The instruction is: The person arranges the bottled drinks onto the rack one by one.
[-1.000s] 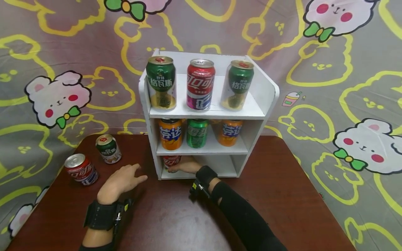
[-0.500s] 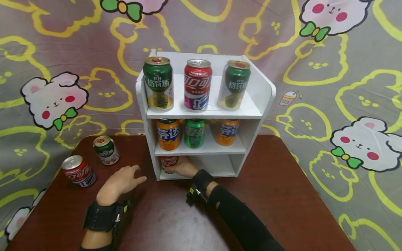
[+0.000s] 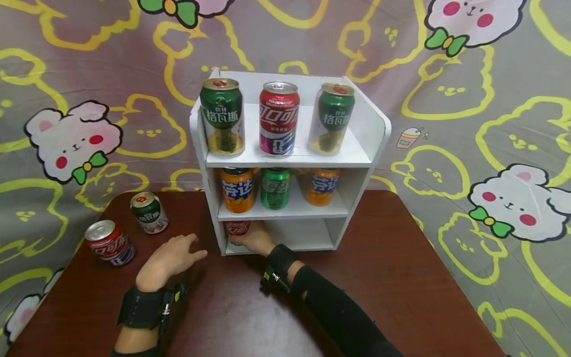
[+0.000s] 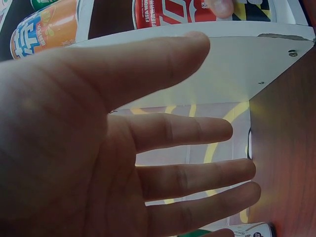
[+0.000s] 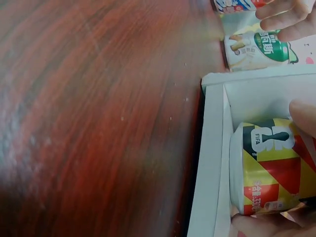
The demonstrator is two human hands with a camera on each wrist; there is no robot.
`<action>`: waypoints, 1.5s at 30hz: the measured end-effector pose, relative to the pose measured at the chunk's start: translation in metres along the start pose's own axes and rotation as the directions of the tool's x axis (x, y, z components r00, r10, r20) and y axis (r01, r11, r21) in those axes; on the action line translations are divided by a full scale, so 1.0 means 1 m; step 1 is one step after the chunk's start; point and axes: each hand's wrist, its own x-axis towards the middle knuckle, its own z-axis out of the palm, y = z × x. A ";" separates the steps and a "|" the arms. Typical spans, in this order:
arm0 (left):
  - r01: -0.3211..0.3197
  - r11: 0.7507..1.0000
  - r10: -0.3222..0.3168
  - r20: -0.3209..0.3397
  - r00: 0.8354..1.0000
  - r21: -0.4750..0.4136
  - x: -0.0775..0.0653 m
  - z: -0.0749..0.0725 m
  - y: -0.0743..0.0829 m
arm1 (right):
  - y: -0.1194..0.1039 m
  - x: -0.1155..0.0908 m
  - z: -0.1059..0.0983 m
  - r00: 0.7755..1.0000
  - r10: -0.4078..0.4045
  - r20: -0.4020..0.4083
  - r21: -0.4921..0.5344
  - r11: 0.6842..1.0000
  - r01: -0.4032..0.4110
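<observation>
My right hand [image 3: 256,239] reaches into the bottom compartment of a white three-tier shelf [image 3: 285,214] and grips a red cola can [image 3: 236,228] near the left wall. In the right wrist view the thumb lies on one side of the can [image 5: 274,168] and fingers show on the other; its base sits at the shelf board. My left hand [image 3: 171,260] hovers over the table left of the shelf, fingers loosely extended, holding nothing. Closest to it are another cola can [image 3: 110,243] and a green-and-white kvass can [image 3: 149,213], both upright on the table.
The top tier bears two kvass cans, left [image 3: 222,116] and right [image 3: 332,119], with a cola can [image 3: 279,119] between them. On the middle tier two orange Fanta cans [image 3: 238,191] flank a green can [image 3: 275,188]. A patterned cloth [image 3: 428,124] hangs behind the brown table [image 3: 392,277].
My right hand has shifted slightly left along the bottom tier with the cola can, closer to the side wall. The left hand has stayed almost still. The head view has shifted a little.
</observation>
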 end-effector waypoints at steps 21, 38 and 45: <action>-0.006 1.000 0.006 -0.010 1.000 0.000 -0.002 -0.003 0.000 | -0.005 -0.002 0.003 0.998 0.037 -0.053 -0.098 0.994 -0.042; 0.017 1.000 -0.017 -0.005 1.000 0.019 -0.004 -0.003 -0.001 | 0.005 -0.033 -0.051 0.986 -0.003 0.164 -0.294 0.955 0.051; 0.021 1.000 -0.021 0.003 1.000 0.008 -0.004 -0.003 -0.001 | 0.016 -0.061 -0.080 0.939 -0.117 0.324 -0.405 0.880 0.249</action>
